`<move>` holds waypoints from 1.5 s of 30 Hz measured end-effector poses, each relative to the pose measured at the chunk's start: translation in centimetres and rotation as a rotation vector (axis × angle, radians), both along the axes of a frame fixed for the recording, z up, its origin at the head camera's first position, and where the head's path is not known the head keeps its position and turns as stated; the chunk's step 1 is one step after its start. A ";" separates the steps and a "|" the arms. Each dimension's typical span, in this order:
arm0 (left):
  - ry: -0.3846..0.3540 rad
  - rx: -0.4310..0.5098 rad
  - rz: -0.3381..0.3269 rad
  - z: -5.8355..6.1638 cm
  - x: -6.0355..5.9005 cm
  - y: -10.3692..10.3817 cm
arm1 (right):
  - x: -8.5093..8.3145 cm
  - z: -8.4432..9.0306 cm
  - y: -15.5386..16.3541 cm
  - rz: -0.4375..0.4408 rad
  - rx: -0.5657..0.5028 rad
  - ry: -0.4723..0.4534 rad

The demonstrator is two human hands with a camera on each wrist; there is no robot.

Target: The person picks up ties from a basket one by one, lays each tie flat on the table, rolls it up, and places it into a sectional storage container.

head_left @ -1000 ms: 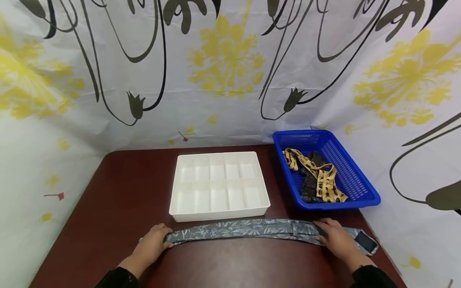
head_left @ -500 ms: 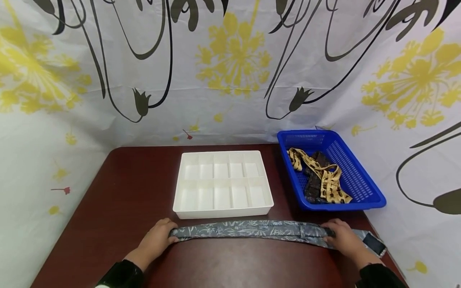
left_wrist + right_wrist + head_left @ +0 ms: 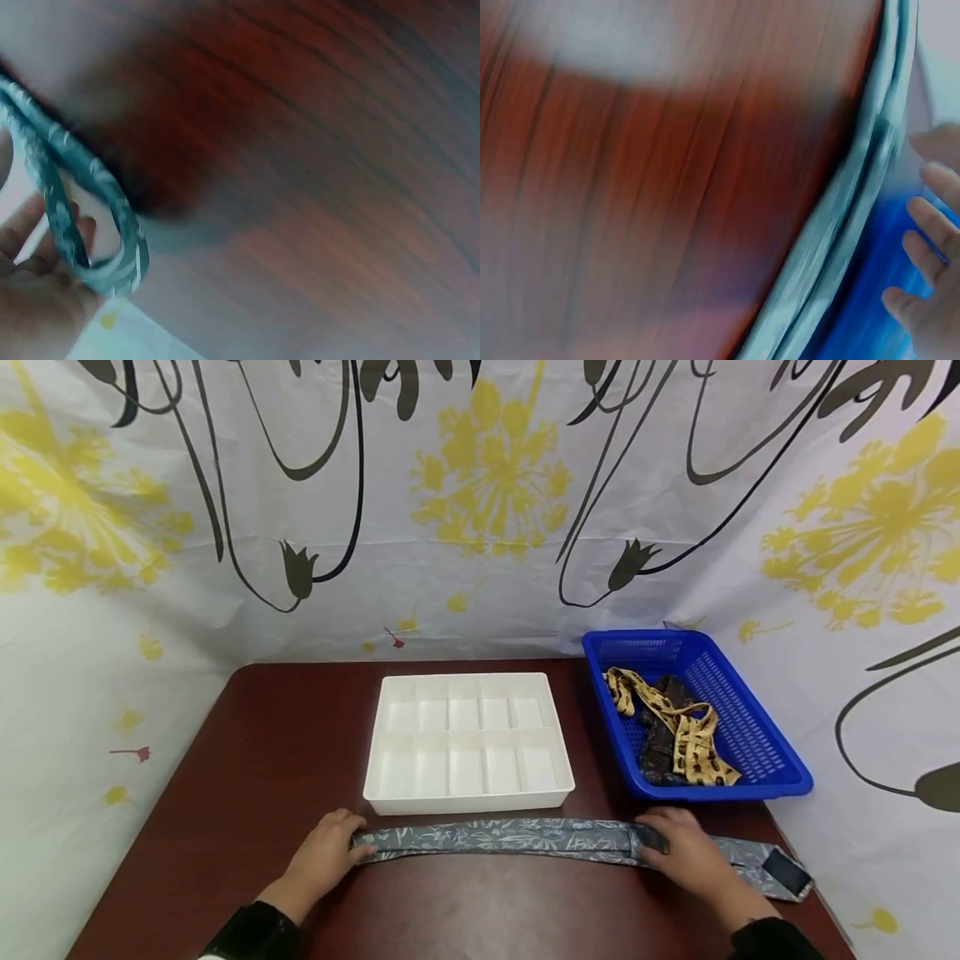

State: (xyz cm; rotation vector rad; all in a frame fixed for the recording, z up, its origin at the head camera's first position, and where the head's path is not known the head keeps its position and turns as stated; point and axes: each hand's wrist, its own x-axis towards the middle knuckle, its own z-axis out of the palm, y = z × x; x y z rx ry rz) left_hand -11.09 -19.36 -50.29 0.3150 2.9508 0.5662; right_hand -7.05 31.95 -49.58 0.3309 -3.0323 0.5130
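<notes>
A long grey necktie (image 3: 510, 836) with a pale leaf pattern lies folded lengthwise across the near part of the table, its dark-backed wide tip at the right. My left hand (image 3: 318, 856) holds the folded left end; in the left wrist view the necktie (image 3: 129, 262) makes a rounded loop between thumb and fingers. Over the right part of the necktie is my right hand (image 3: 690, 853), near the keeper loop. The right wrist view shows the fingers (image 3: 930, 225) of that hand spread and loosely bent beside the blurred necktie (image 3: 832, 240).
Just beyond the necktie stands a white tray (image 3: 468, 803) divided into several compartments. A blue basket (image 3: 772, 752) at the right holds a yellow, dark-spotted strip of cloth (image 3: 697, 752) and dark brown folded cloth (image 3: 660, 743). A patterned sheet (image 3: 337, 635) hangs behind the dark red table (image 3: 285, 735).
My right hand has slid left along the necktie over the last half second, showing more of its right end. The left hand stays at the fold. The head view has shifted slightly.
</notes>
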 end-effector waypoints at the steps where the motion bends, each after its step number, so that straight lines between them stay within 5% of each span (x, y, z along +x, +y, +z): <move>1: -0.006 -0.010 0.026 0.3 0.1 -0.3 | -0.2 0.0 -1.4 0.039 -0.017 0.052; 6: -0.123 -0.006 0.209 1.1 0.8 -2.0 | -1.0 -0.9 -7.7 0.224 -0.020 0.223; 13: -0.228 0.169 0.312 0.8 1.5 -2.8 | -1.8 -2.6 -12.3 0.292 0.023 0.223; 29: -0.111 0.281 0.396 -1.0 2.1 -3.0 | -2.5 -3.5 -14.0 0.247 0.043 0.259; 38: -0.095 0.341 0.477 -1.4 2.6 -1.5 | -3.4 -2.0 -20.5 0.472 -0.074 0.360; 45: -0.040 0.435 0.516 -1.3 2.9 -1.0 | -3.7 -1.8 -26.7 0.573 -0.041 0.267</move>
